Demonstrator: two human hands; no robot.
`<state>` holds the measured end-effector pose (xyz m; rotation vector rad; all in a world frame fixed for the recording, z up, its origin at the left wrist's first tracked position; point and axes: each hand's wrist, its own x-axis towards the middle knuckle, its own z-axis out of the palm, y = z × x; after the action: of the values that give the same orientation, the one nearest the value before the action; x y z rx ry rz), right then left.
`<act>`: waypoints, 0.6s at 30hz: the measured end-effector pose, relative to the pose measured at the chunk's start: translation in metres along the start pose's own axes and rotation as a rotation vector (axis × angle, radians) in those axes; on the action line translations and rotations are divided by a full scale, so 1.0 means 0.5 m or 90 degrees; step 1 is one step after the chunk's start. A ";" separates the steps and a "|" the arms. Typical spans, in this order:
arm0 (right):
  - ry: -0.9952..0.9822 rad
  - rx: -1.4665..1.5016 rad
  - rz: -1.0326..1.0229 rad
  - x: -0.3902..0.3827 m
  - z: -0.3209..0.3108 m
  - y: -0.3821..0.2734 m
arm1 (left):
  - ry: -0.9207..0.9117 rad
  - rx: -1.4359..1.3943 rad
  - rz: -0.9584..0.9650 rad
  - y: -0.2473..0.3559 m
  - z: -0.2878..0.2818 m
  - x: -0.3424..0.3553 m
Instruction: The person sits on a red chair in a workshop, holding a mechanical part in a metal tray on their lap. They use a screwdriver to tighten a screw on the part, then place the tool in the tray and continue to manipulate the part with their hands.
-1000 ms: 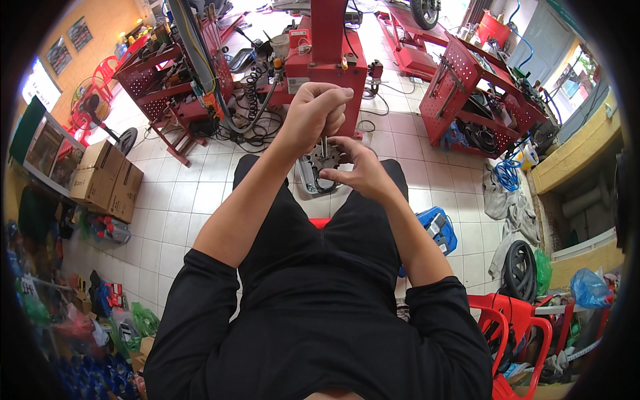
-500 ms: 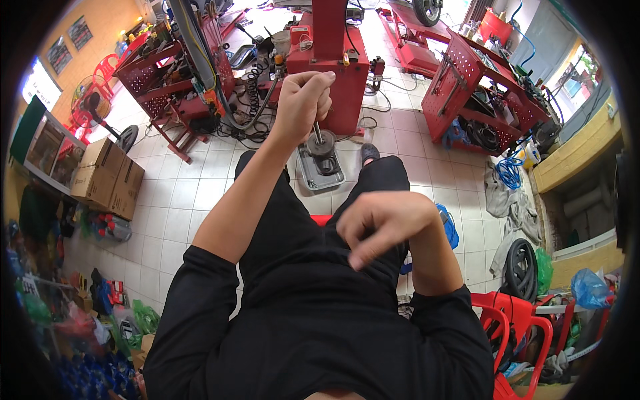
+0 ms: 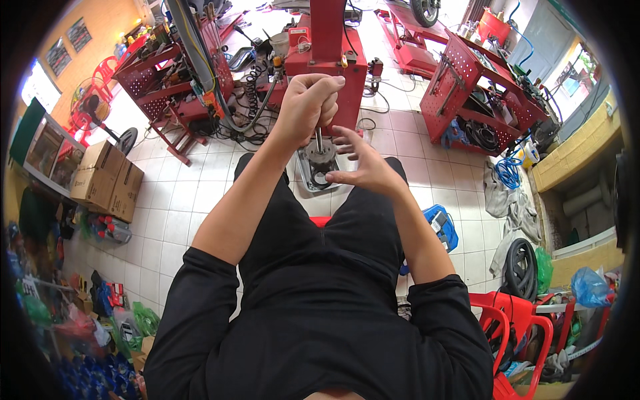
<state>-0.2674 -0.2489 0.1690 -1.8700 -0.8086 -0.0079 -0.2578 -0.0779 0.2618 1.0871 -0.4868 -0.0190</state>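
A white tiled floor (image 3: 167, 213) spreads through a cluttered workshop, seen from the head of a seated person in black clothing (image 3: 320, 320). Ahead stands a big red machine base (image 3: 350, 83), flanked by a red tool cart on the left (image 3: 152, 90) and another red cart on the right (image 3: 443, 100). Between the person's knees, on the floor, is a shallow metal tray (image 3: 306, 183). The left hand (image 3: 309, 107) is raised in front, closed in a tight fist around the upper end of an upright metal rod (image 3: 319, 139). The right hand (image 3: 365, 167) is lower, its fingers curved and spread wide, with nothing seen in its grasp. At the rod's lower end, over the tray, is a round grey metal part (image 3: 321, 157) with a notched-looking rim. The work looks under way: rod and part are together, the fist has not let go, and the part has not been set aside. Some things stay unclear: the fist covers the rod's top, the right hand hides one side of the tray, and a dark shape below the part is too small to name. Whether the right fingertips touch the part, or the part rests in the tray, cannot be told.
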 end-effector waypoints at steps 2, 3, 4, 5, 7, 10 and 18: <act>-0.031 0.016 0.052 0.003 0.006 -0.004 | 0.001 -0.009 -0.004 0.005 0.002 -0.004; -0.046 0.024 0.078 0.004 0.007 -0.010 | 0.001 -0.014 -0.006 0.007 0.003 -0.006; -0.051 -0.016 0.082 0.005 0.005 -0.028 | 0.003 -0.002 -0.003 0.007 0.002 -0.007; -0.049 -0.005 0.106 0.005 0.009 -0.024 | 0.006 0.009 0.000 0.007 0.002 -0.007; -0.042 0.015 0.153 0.005 0.016 -0.013 | 0.007 0.022 0.004 0.008 0.001 -0.008; 0.019 0.058 0.116 0.004 0.022 -0.025 | 0.003 0.024 0.005 0.009 -0.001 -0.009; 0.023 -0.035 0.046 0.001 0.013 -0.016 | 0.023 0.001 0.010 0.000 0.001 -0.003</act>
<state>-0.2735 -0.2415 0.1729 -1.9447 -0.7223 -0.0194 -0.2595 -0.0780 0.2613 1.0829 -0.4633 0.0151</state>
